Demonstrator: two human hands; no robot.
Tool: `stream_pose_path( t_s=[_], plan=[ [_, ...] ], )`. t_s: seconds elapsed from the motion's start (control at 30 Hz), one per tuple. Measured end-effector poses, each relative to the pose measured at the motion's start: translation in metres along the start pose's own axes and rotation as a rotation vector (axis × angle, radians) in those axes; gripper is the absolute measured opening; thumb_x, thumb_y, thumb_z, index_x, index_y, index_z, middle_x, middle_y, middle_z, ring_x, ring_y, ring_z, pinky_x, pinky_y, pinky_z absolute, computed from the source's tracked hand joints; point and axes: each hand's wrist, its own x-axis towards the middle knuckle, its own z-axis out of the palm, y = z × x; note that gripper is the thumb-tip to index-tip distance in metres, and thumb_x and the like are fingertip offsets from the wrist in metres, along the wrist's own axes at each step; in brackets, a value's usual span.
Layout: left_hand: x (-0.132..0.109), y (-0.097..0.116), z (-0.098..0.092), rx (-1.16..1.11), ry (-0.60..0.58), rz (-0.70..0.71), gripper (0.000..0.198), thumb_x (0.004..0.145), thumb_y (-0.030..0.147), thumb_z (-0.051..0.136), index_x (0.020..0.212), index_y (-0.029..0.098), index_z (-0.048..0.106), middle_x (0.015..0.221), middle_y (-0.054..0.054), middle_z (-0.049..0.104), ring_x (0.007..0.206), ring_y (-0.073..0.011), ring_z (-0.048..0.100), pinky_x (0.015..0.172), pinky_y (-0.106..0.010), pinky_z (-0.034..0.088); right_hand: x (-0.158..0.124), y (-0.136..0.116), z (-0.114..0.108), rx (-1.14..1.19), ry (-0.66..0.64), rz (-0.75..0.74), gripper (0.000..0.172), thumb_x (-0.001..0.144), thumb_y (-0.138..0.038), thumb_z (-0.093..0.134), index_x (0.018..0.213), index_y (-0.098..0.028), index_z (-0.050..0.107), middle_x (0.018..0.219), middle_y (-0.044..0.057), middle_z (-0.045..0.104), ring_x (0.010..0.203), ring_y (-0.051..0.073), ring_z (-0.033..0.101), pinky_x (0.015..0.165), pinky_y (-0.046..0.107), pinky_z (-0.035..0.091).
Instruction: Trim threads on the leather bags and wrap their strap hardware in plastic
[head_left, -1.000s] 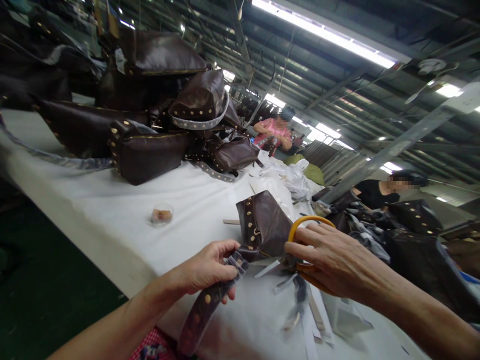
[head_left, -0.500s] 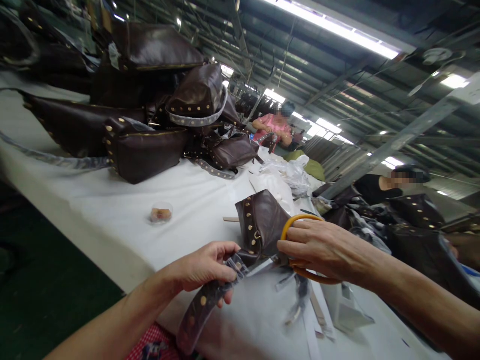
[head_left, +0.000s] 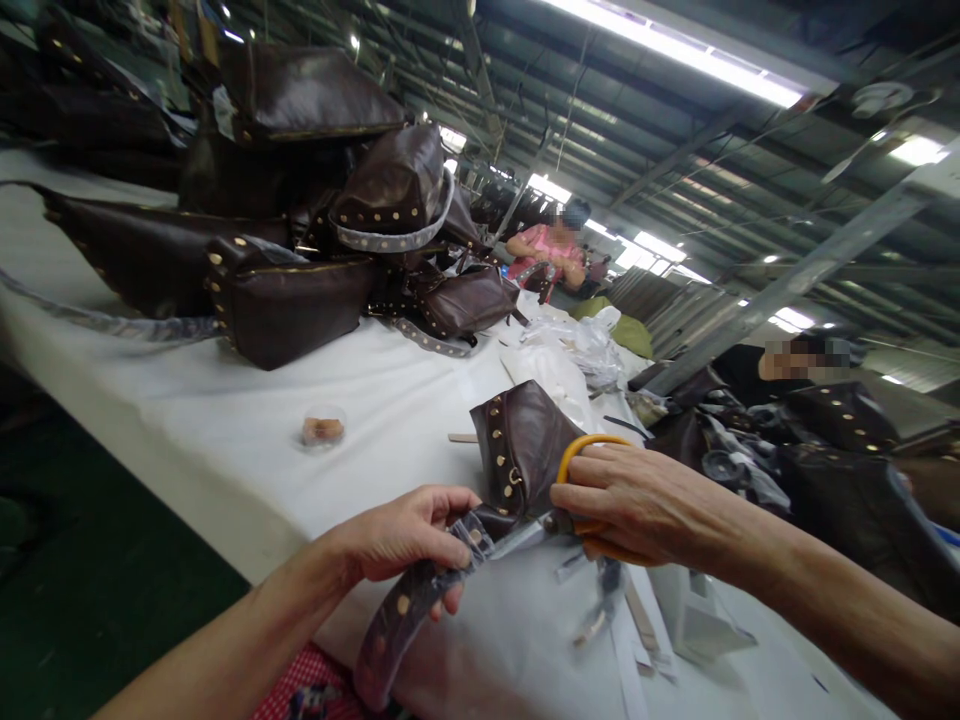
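My left hand (head_left: 412, 540) is closed on a studded strap (head_left: 397, 620) wrapped in clear plastic, near the end where it joins a dark brown leather bag (head_left: 529, 435). The bag lies on the white table, with gold studs along its edge and a small ring. In my right hand (head_left: 615, 500) is a pair of scissors (head_left: 592, 442) with orange handles. Their blades point left to the plastic at the strap's end, beside my left fingers. Whether the blades touch the plastic I cannot tell.
Several brown studded bags (head_left: 300, 305) are heaped at the back left of the white table (head_left: 225, 430). A small clear round container (head_left: 323, 428) stands nearer. Crumpled plastic (head_left: 585, 350) lies behind the bag. Beyond sits a person in pink (head_left: 551, 248); another person (head_left: 750, 375) is at the right.
The scissors and my right hand have shifted slightly left, closer to the strap's end. My left hand keeps its hold on the strap, and the bag stays in place.
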Motion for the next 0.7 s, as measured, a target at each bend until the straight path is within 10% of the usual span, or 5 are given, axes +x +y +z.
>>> stream_pose_path(
  t_s=[0.7],
  plan=[
    [0.002, -0.004, -0.014, 0.003, -0.131, -0.023, 0.040, 0.067, 0.017, 0.072, 0.103, 0.018, 0.056, 0.073, 0.002, 0.062, 0.047, -0.0120, 0.062, 0.045, -0.021, 0.051, 0.001, -0.005, -0.004, 0.121, -0.021, -0.062, 0.003, 0.078, -0.021, 0.053, 0.080, -0.023, 0.051, 0.074, 0.001, 0.057, 0.064, 0.015, 0.050, 0.063, 0.028, 0.036]
  ],
)
